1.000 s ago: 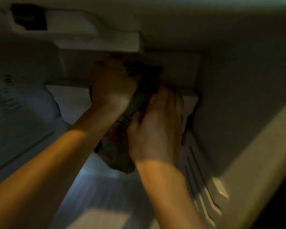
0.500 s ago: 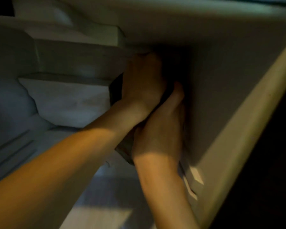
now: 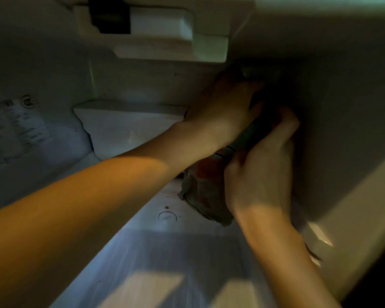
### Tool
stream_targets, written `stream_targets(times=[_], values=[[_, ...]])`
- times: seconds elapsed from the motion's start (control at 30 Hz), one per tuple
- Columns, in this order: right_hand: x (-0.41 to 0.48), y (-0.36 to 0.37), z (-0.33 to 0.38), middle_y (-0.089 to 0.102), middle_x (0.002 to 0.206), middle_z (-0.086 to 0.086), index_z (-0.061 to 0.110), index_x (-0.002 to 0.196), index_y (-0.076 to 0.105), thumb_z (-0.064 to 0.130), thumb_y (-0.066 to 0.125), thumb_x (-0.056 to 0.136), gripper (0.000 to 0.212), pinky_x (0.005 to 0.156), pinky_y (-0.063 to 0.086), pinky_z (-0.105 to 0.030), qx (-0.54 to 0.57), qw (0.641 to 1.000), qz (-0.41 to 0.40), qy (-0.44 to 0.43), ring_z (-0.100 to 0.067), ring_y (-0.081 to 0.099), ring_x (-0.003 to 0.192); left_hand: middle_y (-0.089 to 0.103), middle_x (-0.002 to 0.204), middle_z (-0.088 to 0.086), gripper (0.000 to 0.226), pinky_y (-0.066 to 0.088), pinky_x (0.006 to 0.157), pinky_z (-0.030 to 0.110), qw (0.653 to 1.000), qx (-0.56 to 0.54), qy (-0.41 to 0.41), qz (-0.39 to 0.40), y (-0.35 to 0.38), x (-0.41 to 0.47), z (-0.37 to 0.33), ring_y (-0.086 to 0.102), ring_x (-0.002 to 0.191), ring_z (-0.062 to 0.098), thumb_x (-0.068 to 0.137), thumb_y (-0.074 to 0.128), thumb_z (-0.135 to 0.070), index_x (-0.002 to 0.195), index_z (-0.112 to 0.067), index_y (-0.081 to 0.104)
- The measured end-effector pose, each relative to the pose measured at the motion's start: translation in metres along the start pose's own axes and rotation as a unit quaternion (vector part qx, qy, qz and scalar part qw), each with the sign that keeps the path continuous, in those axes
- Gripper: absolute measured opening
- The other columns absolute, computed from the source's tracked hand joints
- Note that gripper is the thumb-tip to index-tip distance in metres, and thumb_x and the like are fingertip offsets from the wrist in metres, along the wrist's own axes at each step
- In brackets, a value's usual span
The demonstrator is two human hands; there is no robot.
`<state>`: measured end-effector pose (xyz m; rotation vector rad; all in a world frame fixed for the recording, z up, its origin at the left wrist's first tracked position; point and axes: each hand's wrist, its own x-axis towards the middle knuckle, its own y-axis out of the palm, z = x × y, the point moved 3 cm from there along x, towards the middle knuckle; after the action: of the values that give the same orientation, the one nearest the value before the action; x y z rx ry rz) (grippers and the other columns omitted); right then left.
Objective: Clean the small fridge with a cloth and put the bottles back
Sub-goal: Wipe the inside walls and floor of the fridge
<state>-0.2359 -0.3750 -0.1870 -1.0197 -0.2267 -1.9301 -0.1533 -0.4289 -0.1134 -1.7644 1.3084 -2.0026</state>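
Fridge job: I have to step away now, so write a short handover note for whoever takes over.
Left hand: pressing the cloth into the back right corner, against the fridge right wall.
Right hand: gripping the same cloth lower down.
No bottles in view; the fridge floor shows none.
Done: cannot tell how much is wiped.
Left: finish wiping, then put the bottles back.

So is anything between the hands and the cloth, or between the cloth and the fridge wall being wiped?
Nothing visible. The left hand and right hand both grip the cloth directly, holding it up in the dark back right corner by the right wall. Whether it touches the wall there is hidden.
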Motion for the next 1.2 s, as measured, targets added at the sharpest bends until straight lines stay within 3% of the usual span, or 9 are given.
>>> stream_targets(times=[0.17,0.33,0.47,0.63,0.7,0.83,0.9,1.03,1.2], values=[[0.002,0.014,0.019,0.049,0.135,-0.007,0.014,0.14,0.038,0.025,0.062,0.079,0.066,0.096,0.018,-0.038,-0.105,0.993,0.032,-0.046,-0.025,0.037,0.128,0.068,0.115,0.002,0.03,0.047,0.087,0.033,0.995,0.032,-0.022,-0.095,-0.015,-0.021,0.01,0.06,0.109,0.022,0.096,0.051,-0.038,0.12,-0.035,0.069],[-0.001,0.029,0.046,0.06,0.125,-0.017,0.0,0.133,0.049,0.034,0.049,0.074,0.068,0.093,0.019,-0.039,-0.203,0.972,0.049,-0.107,-0.033,0.052,0.118,0.065,0.126,-0.005,0.033,0.047,0.096,0.031,0.995,0.036,-0.022,-0.096,-0.027,-0.039,0.042,0.058,0.117,0.015,0.099,0.046,-0.037,0.126,-0.034,0.065],[0.002,0.04,0.057,0.052,0.135,-0.022,0.0,0.138,0.045,0.03,0.056,0.08,0.066,0.1,0.026,-0.047,-0.213,0.961,0.087,-0.155,-0.037,0.043,0.129,0.061,0.135,-0.004,0.038,0.042,0.108,0.032,0.995,-0.051,-0.046,-0.066,-0.042,-0.054,0.057,0.053,0.127,0.012,0.1,0.043,-0.031,0.134,-0.03,0.061],[0.004,0.061,0.065,0.057,0.121,-0.016,0.006,0.127,0.052,0.035,0.045,0.091,0.047,0.089,0.022,-0.042,-0.222,0.965,0.058,-0.125,-0.035,0.05,0.112,0.06,0.137,-0.006,0.039,0.03,0.104,0.004,0.982,-0.111,-0.104,-0.111,-0.062,-0.079,0.063,0.051,0.127,0.006,0.1,0.046,-0.017,0.136,-0.025,0.058],[0.003,0.07,0.077,0.059,0.114,-0.022,-0.003,0.129,0.05,0.044,0.044,0.092,0.06,0.085,0.024,-0.043,-0.205,0.974,0.014,-0.091,-0.039,0.054,0.101,0.065,0.13,0.0,0.04,0.029,0.096,0.0,0.975,-0.076,-0.124,-0.167,-0.07,-0.094,0.068,0.056,0.118,0.011,0.098,0.045,-0.014,0.134,-0.022,0.06],[0.013,0.085,0.088,0.033,0.143,-0.029,-0.003,0.147,0.024,0.069,0.05,0.085,0.099,0.098,0.027,-0.047,-0.262,0.96,0.084,-0.048,-0.041,0.038,0.125,0.068,0.109,0.012,0.044,0.043,0.096,0.031,0.964,0.013,-0.159,-0.213,-0.073,-0.131,0.078,0.057,0.104,0.024,0.084,0.043,-0.003,0.122,-0.01,0.063],[0.024,0.078,0.086,0.024,0.149,-0.029,0.0,0.148,0.022,0.065,0.051,0.089,0.093,0.105,0.026,-0.048,-0.247,0.962,0.105,-0.052,-0.043,0.03,0.133,0.066,0.11,0.012,0.052,0.032,0.098,0.028,0.967,0.06,-0.16,-0.189,-0.067,-0.139,0.076,0.049,0.107,0.02,0.075,0.046,0.003,0.122,-0.011,0.061],[0.053,0.059,0.048,0.039,0.143,-0.029,-0.001,0.142,0.036,0.046,0.041,0.097,0.065,0.112,0.028,-0.05,-0.23,0.962,0.133,-0.059,-0.044,0.036,0.132,0.065,0.112,0.009,0.052,0.026,0.091,0.03,0.963,0.115,-0.164,-0.179,-0.063,-0.143,0.072,0.049,0.111,0.02,0.074,0.048,-0.003,0.124,-0.012,0.06],[0.061,0.024,0.028,0.025,0.157,-0.02,-0.001,0.153,0.019,0.026,0.044,0.09,0.073,0.122,0.014,-0.037,-0.092,0.992,-0.023,0.085,-0.035,0.023,0.146,0.063,0.106,0.008,0.046,0.027,0.088,0.036,0.959,0.16,-0.142,-0.186,-0.059,-0.137,0.072,0.052,0.105,0.029,0.071,0.048,-0.004,0.114,-0.014,0.063]])
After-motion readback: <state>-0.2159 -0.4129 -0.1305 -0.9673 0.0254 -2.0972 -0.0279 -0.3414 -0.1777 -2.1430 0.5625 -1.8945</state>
